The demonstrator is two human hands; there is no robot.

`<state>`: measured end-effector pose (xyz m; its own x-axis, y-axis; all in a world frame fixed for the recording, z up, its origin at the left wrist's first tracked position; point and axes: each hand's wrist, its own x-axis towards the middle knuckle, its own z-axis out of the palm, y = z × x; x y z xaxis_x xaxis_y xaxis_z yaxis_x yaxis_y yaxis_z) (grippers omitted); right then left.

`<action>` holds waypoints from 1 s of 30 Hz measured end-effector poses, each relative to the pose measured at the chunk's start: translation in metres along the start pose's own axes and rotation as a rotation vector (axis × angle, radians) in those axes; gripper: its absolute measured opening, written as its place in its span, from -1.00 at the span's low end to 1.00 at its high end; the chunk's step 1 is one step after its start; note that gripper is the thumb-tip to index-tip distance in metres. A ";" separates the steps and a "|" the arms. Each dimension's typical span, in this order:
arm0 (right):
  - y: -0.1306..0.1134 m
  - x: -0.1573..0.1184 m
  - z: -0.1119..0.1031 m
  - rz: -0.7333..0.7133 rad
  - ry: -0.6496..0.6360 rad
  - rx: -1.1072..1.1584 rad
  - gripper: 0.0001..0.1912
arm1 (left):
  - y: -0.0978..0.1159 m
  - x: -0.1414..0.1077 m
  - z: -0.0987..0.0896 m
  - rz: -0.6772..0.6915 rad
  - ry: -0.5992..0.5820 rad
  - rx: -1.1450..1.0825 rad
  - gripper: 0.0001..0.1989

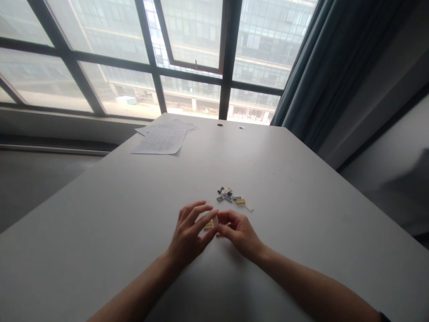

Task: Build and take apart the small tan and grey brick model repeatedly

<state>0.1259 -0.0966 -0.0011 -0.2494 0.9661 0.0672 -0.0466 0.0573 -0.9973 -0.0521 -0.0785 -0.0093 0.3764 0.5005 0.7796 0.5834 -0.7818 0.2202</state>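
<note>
My left hand (190,228) and my right hand (239,232) meet low over the table, fingertips almost together. Between them stands a small cream building brick (215,221), tilted upright. Thumb and index finger of my left hand pinch it from one side, the other fingers stretched out above. My right hand's thumb and fingertips close on its right side. Just under the left fingers shows a yellow building brick (208,226), partly hidden. Whether it is joined to the cream brick I cannot tell.
Beyond my hands lies a small pile of grey, black and white bricks (227,197). Beside it are a yellow brick (240,201) and a flat cream piece (249,207). Printed papers (162,137) lie at the far left of the white table (117,214). Windows and a dark curtain (315,67) stand behind.
</note>
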 end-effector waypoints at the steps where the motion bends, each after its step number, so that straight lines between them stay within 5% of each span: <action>1: 0.000 0.000 0.000 0.012 -0.007 0.045 -0.70 | 0.000 0.000 0.000 0.002 -0.007 -0.006 -0.67; 10: 0.001 0.000 0.002 0.037 -0.017 0.165 -0.65 | 0.002 0.001 -0.002 0.010 -0.024 -0.005 -0.65; 24: -0.004 -0.001 0.000 -0.020 0.108 -0.150 -0.64 | 0.001 0.002 -0.002 0.010 -0.046 0.070 -0.71; 30: -0.008 0.002 -0.015 -0.150 0.203 -0.410 -0.68 | -0.007 -0.001 -0.001 -0.017 -0.034 0.076 -0.72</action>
<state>0.1403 -0.0917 0.0062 -0.0731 0.9668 0.2449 0.3273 0.2552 -0.9098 -0.0574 -0.0739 -0.0110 0.3896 0.5270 0.7553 0.6425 -0.7431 0.1871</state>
